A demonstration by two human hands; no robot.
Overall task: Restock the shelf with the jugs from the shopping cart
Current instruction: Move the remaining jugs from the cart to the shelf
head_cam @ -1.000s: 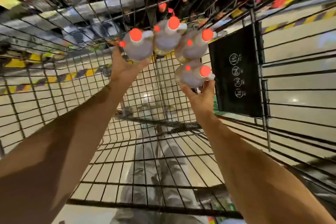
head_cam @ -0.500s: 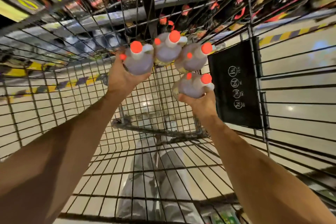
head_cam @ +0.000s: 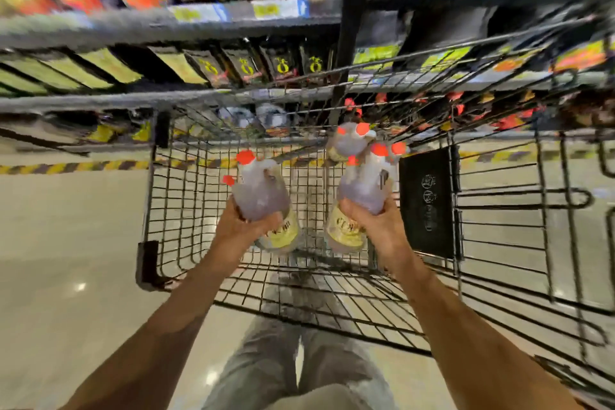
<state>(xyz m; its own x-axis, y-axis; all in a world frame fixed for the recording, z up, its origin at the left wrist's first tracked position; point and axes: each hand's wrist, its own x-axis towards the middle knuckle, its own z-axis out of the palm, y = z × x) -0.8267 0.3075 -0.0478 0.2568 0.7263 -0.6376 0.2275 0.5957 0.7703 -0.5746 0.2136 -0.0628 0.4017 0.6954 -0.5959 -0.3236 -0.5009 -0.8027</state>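
Two clear jugs with orange caps and yellow labels are lifted inside the black wire shopping cart [head_cam: 149, 210]. My left hand [head_cam: 246, 226] grips the left jug [head_cam: 263, 196] around its body. My right hand [head_cam: 369, 223] grips the right jug [head_cam: 362, 190] the same way. Behind the right jug, more jugs [head_cam: 346, 143] with orange caps stand at the far end of the cart. The store shelf [head_cam: 166, 23] rises beyond the cart, packed with boxes and bottles.
A black plastic flap [head_cam: 427, 203] hangs on the cart's right side. A yellow and black striped line [head_cam: 66, 167] runs along the floor at the shelf base. Bottles with red caps [head_cam: 466, 110] fill the lower right shelf. My legs show through the cart's bottom.
Both hands have raised a jug each and pulled them apart from the cluster toward me. The view has tilted up, showing more of the shelf.
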